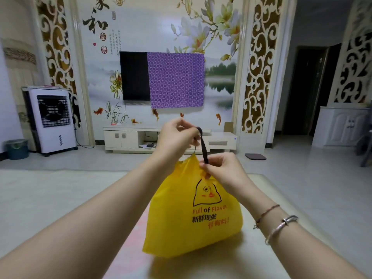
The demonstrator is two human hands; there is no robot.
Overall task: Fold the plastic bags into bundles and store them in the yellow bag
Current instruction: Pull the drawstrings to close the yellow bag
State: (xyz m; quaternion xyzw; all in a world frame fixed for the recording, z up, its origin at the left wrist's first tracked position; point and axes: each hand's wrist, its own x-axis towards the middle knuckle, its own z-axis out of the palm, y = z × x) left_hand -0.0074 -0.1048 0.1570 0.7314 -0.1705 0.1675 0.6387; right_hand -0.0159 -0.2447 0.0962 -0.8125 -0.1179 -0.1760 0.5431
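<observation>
- the yellow bag (193, 218) stands upright on the pale table (231, 264), near its middle, with bare tabletop on all sides and open floor (302, 178) beyond the far edge.
- its long axis runs up and down, gathered mouth on top, printed side facing the camera.
- the left hand (177, 137) pinches the black strap (203, 146) above the bag.
- the right hand (219, 168) pinches the strap's lower end at the mouth, just below the left hand.
</observation>
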